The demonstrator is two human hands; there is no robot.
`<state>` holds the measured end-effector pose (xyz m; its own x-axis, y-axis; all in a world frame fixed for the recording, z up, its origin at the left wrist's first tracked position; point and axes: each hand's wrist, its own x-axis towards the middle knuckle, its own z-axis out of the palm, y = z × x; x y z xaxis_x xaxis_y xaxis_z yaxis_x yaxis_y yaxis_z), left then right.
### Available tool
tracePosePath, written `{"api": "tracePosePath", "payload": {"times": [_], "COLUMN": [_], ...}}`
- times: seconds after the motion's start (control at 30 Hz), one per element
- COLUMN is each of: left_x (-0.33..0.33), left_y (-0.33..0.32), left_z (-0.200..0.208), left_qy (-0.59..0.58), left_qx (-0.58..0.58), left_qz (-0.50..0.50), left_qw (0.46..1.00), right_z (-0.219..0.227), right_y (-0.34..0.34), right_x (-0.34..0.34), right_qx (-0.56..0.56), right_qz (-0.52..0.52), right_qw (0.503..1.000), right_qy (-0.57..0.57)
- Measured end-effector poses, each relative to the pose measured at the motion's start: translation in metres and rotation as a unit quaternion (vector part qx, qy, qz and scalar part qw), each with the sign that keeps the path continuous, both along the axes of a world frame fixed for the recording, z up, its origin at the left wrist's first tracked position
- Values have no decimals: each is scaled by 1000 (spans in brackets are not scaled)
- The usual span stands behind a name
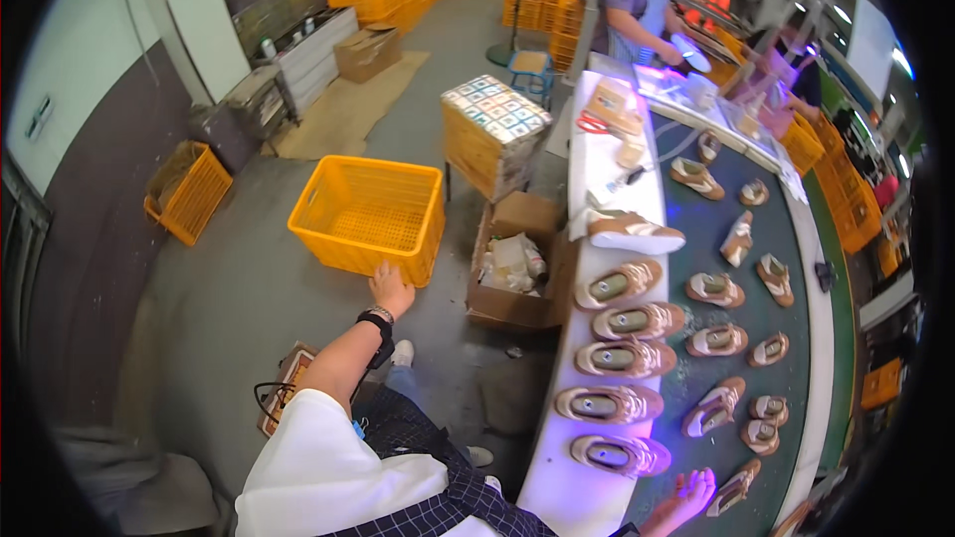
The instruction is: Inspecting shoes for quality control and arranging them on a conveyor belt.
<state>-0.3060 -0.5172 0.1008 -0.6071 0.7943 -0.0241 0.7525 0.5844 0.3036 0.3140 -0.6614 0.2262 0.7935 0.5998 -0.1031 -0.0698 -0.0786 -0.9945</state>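
Note:
My left hand is at the near side of a yellow plastic crate, its fingers closed on the crate's edge. The crate looks bare inside and is by the floor, left of the workbench. Low on the right, my right hand is open with bent fingers apart and nothing in it. It hovers by the nearest brown-and-white shoe in a row along the white bench edge. Several more shoes, such as one brown sneaker, lie on the dark green conveyor belt beside them.
An open cardboard box with scraps stands against the bench, behind it a stool-high box with a tiled-pattern top. Another yellow crate leans by the left wall. A person in an apron works at the bench's far end.

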Motion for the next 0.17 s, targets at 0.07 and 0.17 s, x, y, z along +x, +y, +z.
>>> {"api": "tracePosePath", "payload": {"times": [0.07, 0.17], "left_x": [-40, -104], "left_y": [-10, -30], "left_z": [-7, -22], "left_qy": [-27, -52], "left_qx": [-78, -156], "left_qz": [30, 80], "left_qw": [996, 983], "right_z": [-23, 26], "right_y": [29, 67], "right_x": [-1, -111], "right_qx": [-1, 32], "right_qz": [-7, 160], "right_qw": [1000, 983], "right_qy": [6, -80]}}
